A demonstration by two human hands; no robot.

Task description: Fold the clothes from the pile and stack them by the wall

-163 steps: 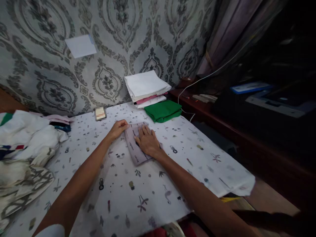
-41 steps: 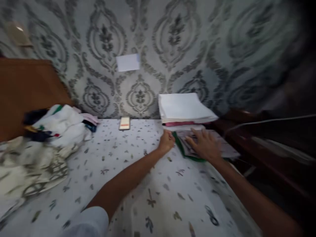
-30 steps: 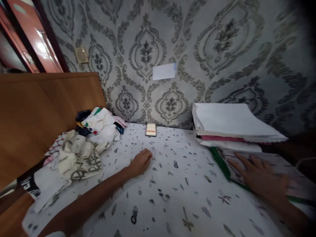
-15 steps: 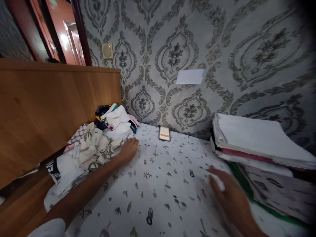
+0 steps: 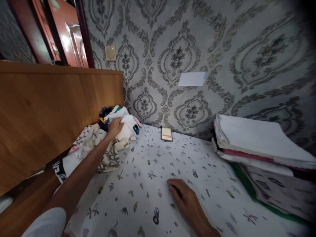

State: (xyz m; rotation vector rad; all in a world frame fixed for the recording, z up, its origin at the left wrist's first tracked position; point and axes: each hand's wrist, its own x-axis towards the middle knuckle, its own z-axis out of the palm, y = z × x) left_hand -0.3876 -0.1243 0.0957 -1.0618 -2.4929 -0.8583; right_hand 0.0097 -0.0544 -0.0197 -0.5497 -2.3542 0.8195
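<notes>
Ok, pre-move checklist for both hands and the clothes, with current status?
1. Left hand at the loose clothes pile: ok, on or just above it.
2. Left-hand grip: cannot tell, fingers partly hidden.
3. Right hand free: ok, no item visible in it.
4. Grey folded cloth on the green cloth: ok, green edge shows.
5. White-topped stack edges aligned: not ok, layers staggered.

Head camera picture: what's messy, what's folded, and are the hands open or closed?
Clothes pile: crumpled
White cloth stack: folded, stacked
Gray cloth: folded, on the green cloth
Green cloth: mostly covered
Patterned sheet: spread out
Left hand: at the pile, grip unclear
Right hand: loosely curled, partly open
</notes>
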